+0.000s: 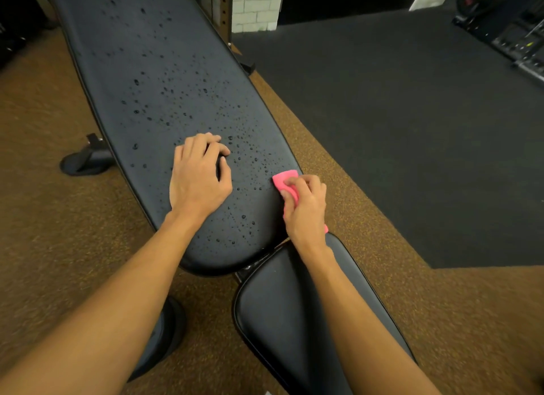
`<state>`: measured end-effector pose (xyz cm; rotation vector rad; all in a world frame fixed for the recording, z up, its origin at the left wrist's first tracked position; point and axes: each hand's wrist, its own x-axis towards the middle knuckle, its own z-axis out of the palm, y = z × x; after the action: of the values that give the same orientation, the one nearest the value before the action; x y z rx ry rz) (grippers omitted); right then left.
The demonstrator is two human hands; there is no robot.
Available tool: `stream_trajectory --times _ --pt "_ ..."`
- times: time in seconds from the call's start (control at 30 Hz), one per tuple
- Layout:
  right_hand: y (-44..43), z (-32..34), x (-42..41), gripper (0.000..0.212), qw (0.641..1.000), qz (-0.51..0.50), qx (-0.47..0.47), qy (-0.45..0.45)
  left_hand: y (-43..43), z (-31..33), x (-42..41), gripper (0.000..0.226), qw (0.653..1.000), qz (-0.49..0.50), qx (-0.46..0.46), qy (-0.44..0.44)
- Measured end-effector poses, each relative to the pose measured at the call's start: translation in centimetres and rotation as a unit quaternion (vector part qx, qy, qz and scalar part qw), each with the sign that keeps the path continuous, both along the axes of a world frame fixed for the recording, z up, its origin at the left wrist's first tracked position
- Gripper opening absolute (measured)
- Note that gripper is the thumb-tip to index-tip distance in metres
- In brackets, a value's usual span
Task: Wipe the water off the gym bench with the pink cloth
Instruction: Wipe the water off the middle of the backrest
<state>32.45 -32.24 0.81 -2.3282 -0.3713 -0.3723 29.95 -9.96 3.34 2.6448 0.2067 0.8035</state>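
Lowest in the frame, two bare forearms reach up from the bottom edge; between them, at lower centre-right, lies the black seat pad (294, 321) of the gym bench (123, 70), dry as far as can be seen; a dark rounded foot (169, 332) shows beneath the left forearm.

Just above the gap between the pads, the right hand (306, 206) grips the pink cloth (284, 179), fingers and thumb curled round it; the cloth is bunched and pressed on the right edge of the long back pad near its lower end, with one pink corner poking out past the fingertips and another by the wrist.

The left hand (200, 176) rests on the same pad at mid-frame, fingers loosely bent with their tips on the surface, holding nothing; the two hands are apart.

Water drops (176, 94) bead across the back pad, from around the hands up toward the upper left.

A second black foot (84, 159) stands on the brown speckled floor (38, 218) at left; a black mat (397, 114) fills the right; at the top sit a white brick wall (254, 5) and, in the upper right corner, dark blurred equipment (515, 41).
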Motion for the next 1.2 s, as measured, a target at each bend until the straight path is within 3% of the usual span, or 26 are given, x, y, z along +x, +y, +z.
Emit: stream_trajectory --times 0.13,0.27,0.4,0.73,0.87,1.03,1.2 --pt "-0.6 -0.4 -1.5 0.013 0.991 0.128 -0.045 -0.017 0.2 0.0 0.1 0.015 1.000 0.001 0.000 0.002" --pt "-3.0 -0.4 -1.1 0.018 0.997 0.068 -0.038 -0.008 0.3 0.1 0.0 0.015 1.000 -0.013 -0.020 -0.002" --pt "-4.2 -0.8 -1.6 0.037 0.986 0.113 -0.123 0.000 0.9 0.9 -0.2 0.020 0.997 -0.027 -0.066 -0.016" --pt "1.1 -1.0 0.7 0.050 0.987 0.145 -0.066 0.018 3.8 1.8 0.3 0.038 0.998 -0.006 0.056 0.004" --pt "0.0 -1.5 -0.9 0.051 0.975 0.199 -0.101 -0.005 3.2 1.5 0.1 0.039 0.998 0.008 0.057 -0.005" --pt "-0.4 -1.2 1.0 0.055 0.988 0.096 -0.107 0.055 3.2 1.7 0.1 0.039 0.998 0.019 0.060 -0.001" --pt "2.2 -0.8 0.4 0.059 0.978 0.163 -0.131 0.021 3.0 1.7 0.1 0.040 0.997 0.026 0.069 0.001"
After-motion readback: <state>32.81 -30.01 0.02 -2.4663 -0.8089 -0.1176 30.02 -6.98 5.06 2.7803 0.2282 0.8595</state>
